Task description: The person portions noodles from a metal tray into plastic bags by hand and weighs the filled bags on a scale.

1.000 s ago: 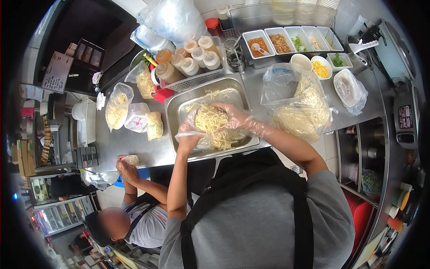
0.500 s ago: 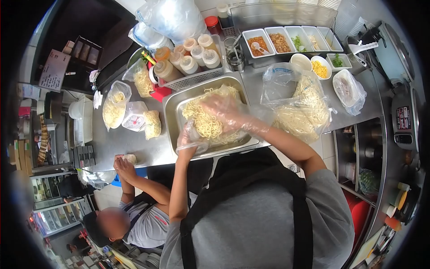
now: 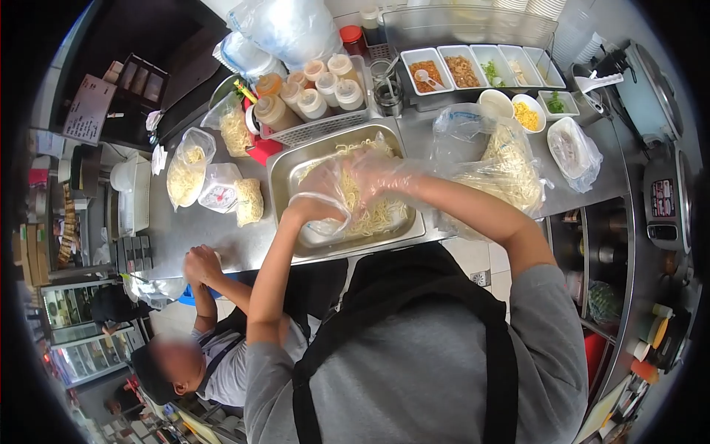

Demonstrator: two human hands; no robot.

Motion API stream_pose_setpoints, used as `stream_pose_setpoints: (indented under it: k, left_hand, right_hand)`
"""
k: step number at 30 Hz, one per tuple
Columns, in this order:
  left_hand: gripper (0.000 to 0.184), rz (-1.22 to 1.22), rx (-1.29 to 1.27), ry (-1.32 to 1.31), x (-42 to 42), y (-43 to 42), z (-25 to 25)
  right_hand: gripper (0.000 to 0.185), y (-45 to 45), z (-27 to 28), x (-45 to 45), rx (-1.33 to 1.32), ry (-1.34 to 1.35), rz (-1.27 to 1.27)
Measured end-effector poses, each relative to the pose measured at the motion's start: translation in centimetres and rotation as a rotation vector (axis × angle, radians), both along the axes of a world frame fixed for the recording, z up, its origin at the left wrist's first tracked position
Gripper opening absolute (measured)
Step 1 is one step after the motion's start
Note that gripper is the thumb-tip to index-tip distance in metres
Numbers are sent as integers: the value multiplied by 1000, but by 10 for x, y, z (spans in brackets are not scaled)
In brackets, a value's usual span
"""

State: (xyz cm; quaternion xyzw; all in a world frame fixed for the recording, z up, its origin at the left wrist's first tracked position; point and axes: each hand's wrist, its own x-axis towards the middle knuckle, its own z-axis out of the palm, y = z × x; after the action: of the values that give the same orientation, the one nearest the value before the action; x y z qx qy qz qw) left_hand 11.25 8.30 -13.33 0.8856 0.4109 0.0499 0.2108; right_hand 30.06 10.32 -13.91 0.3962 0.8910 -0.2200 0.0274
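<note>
A steel tray (image 3: 275, 172) holds a loose heap of pale noodles (image 3: 384, 220). Both my hands are in it, wearing clear plastic gloves. My left hand (image 3: 322, 191) is curled at the left side of the heap, its fingers closed around noodles. Facing it from the right, my right hand (image 3: 379, 180) also grips noodles, with its fingers bent inward and partly blurred. Strands show in the narrow gap between the two hands. A large clear bag of noodles (image 3: 510, 166) lies right of the tray, beside my right forearm.
Behind the tray stands a basket (image 3: 318, 127) of squeeze bottles. Topping containers (image 3: 462, 68) and a bowl of yellow bits (image 3: 527, 115) sit back right. Left are bagged noodles (image 3: 249, 202) and a small scale (image 3: 220, 194). A co-worker's hands (image 3: 201, 264) are at the counter's left edge.
My left hand has moved from the tray's near-left edge up into the noodles. My right hand has shifted slightly right, and the two are now close together. The co-worker's hands moved slightly.
</note>
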Motion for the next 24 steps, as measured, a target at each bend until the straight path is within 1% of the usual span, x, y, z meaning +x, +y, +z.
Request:
stream_pose_setpoints:
  k: [1,4,7,10,13,15,16,19,20,21,22,23,24]
  left_hand:
    - [90,-18,59,-33,1,-4,-3]
    - [82,105,11,16,14,-15,-7]
    - [79,170,-9,43,18,-20,-6]
    - [68,186,25,74,8,-18,-18]
    - [60,281,-71,101,8,-20,-14]
    - [58,276,-27,85,9,-23,-16]
    - [57,273,-2,77,8,-23,-17]
    - [52,261,40,19,3,-19,-23]
    - [53,259,-10,-7,1,-15,-23]
    - [53,257,-60,-33,-2,-10,-23]
    - [54,255,-110,-59,-6,-7,-22]
    - [64,237,-179,-66,-10,-5,-19]
    - [70,182,-121,-77,-13,-3,-18]
  right_hand:
    - [114,-6,-1,0,7,-31,-4]
    - [104,-18,5,3,5,-47,-38]
    - [90,-20,8,-4,-39,-64,-81]
    - [75,-22,7,-9,-46,-92,-103]
    - [65,-23,3,-7,-59,-45,-100]
    - [58,-29,-36,-6,107,84,-127]
    - [54,-32,-41,-7,192,150,-139]
    - [71,-32,-43,-8,83,230,-202]
    - [78,-24,-59,-9,58,287,-161]
    - [85,-11,-87,-10,32,344,-118]
    - [92,-7,-86,-9,7,400,-74]
    - [97,-2,-83,-1,-47,344,10]
    - [101,0,-47,13,-96,286,90]
